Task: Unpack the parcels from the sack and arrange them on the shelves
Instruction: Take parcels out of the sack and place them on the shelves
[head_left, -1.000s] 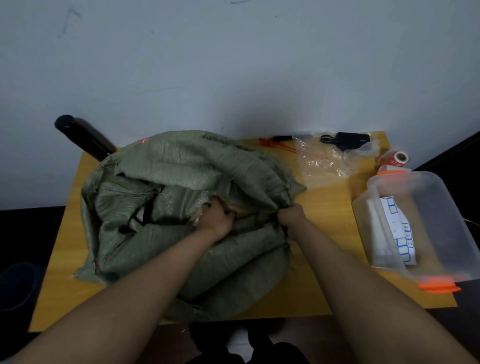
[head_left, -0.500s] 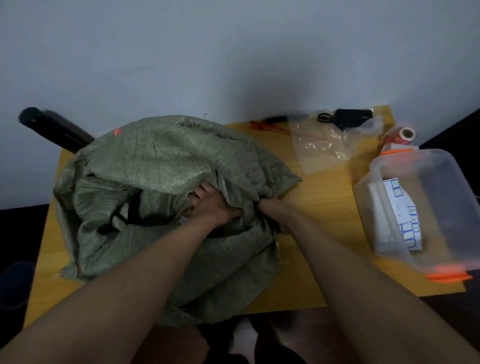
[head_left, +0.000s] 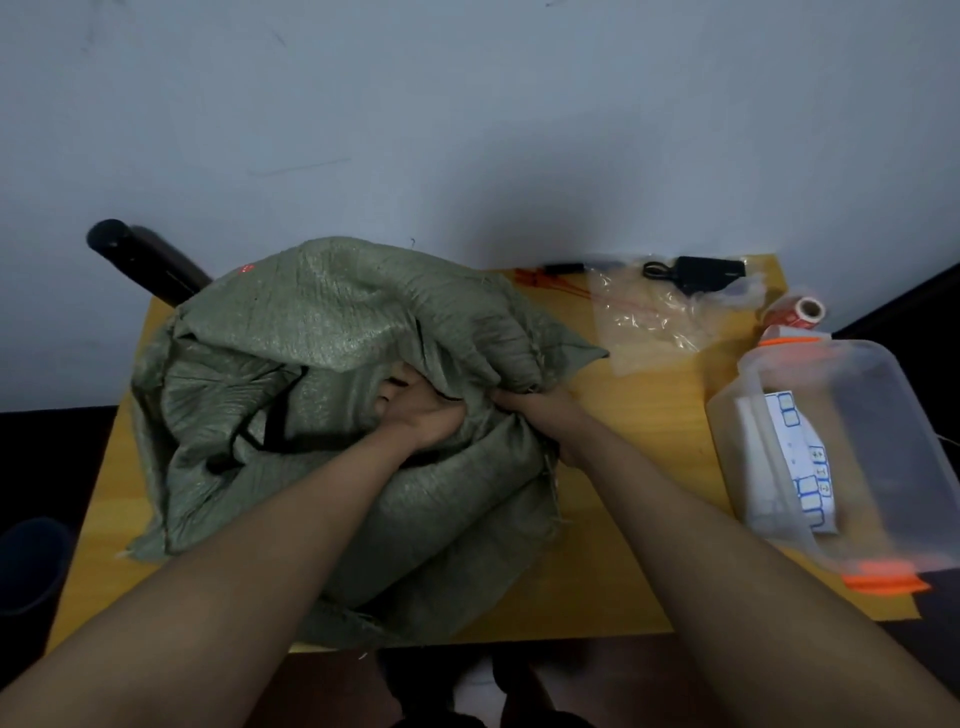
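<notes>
Head view: green woven sack (head_left: 322, 395) slumped across the left half of the table (head_left: 634, 431), no parcel out yet. My right hand (head_left: 540, 410) grips a bunched fold at the sack's mouth, fingers curled tight. My left hand (head_left: 421, 410) is pushed into the opening; its fingers are buried, so I cannot tell what they hold. I judge we're opening up — next, widen the mouth, find a parcel.
</notes>
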